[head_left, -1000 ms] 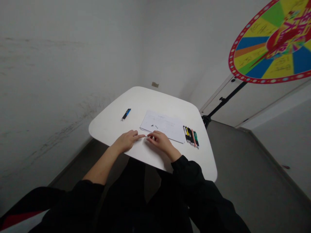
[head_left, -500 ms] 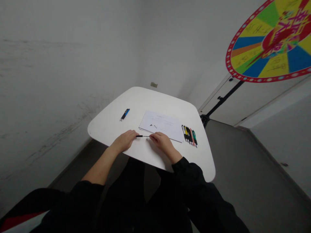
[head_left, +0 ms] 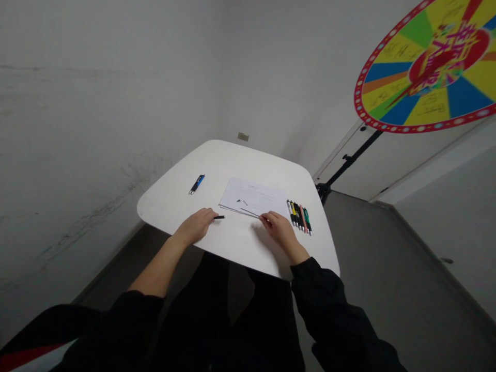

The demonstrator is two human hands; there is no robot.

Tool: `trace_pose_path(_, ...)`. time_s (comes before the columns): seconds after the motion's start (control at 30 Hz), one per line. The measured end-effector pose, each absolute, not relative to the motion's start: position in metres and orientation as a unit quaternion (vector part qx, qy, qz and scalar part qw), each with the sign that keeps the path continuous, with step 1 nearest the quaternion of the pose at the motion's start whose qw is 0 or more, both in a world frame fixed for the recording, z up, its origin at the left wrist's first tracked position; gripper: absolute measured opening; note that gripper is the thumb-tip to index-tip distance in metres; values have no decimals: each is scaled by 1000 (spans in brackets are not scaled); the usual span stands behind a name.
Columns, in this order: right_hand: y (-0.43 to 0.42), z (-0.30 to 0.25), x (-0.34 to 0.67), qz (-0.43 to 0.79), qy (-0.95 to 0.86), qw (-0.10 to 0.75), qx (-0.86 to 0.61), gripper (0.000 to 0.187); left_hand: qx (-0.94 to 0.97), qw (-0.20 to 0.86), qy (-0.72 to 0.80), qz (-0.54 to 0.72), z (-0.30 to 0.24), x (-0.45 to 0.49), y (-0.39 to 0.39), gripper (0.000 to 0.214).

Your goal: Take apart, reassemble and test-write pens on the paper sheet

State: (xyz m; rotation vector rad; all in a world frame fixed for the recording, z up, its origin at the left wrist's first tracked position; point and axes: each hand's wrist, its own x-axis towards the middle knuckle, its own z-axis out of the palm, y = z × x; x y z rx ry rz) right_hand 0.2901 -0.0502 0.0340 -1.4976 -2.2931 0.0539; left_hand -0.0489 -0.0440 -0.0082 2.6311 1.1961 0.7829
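My left hand (head_left: 199, 225) is closed on a black pen barrel (head_left: 219, 217), whose end sticks out to the right just above the white table (head_left: 232, 240). Between the fingertips of my right hand (head_left: 278, 227) is a thin pen refill (head_left: 250, 212), pointing left over the lower edge of the paper sheets (head_left: 258, 194). Barrel and refill are apart. On the paper lie a small dark-and-silver pen tip (head_left: 238, 200) and a tiny spring (head_left: 245, 203).
A row of several pens (head_left: 299, 217) in different colours lies right of the paper. Two blue and black pens (head_left: 197, 184) rest at the left. Behind the table's right side, a colourful prize wheel (head_left: 426, 72) stands on a black pole (head_left: 354, 161). Walls are close at the left and back.
My right hand has moved right, drawing the refill clear of the barrel. The left hand stays nearly in place with the barrel. The view has shifted slightly.
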Motion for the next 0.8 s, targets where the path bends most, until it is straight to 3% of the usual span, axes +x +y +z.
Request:
trace_pose_path(0.23, -42, 33, 282, -24, -751, 239, -615, 30, 874, 70, 401, 266, -12, -52, -40, 37)
trace_pose_path(0.8, -33, 20, 234, -30, -715, 141, -684, 27, 873, 72, 399, 271, -13, -47, -44, 37)
